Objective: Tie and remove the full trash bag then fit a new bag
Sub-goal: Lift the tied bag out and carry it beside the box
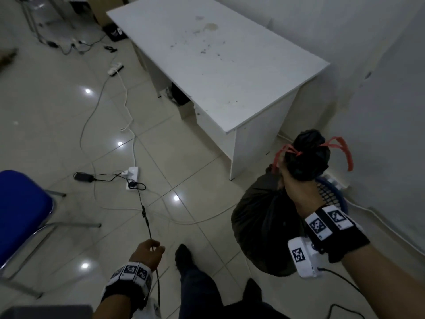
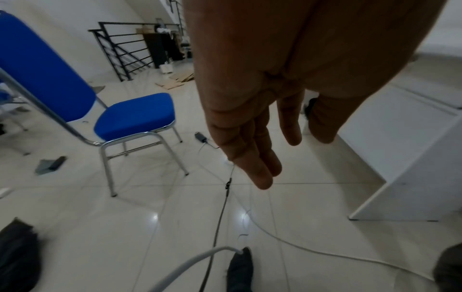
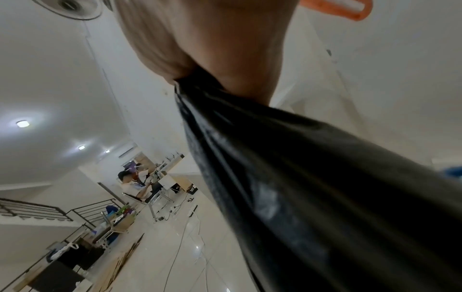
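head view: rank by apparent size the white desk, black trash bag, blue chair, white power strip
1. white desk
2. black trash bag; blue chair looks alike, but it is cut off by the frame
3. white power strip

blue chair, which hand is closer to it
Left. The left hand hangs open over the floor just right of the blue chair. The right hand is far across, gripping the tied black trash bag by the white desk.

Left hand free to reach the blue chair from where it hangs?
Probably yes. The left hand hangs open and empty, and the blue chair stands on its side over bare floor. Only thin cables lie between.
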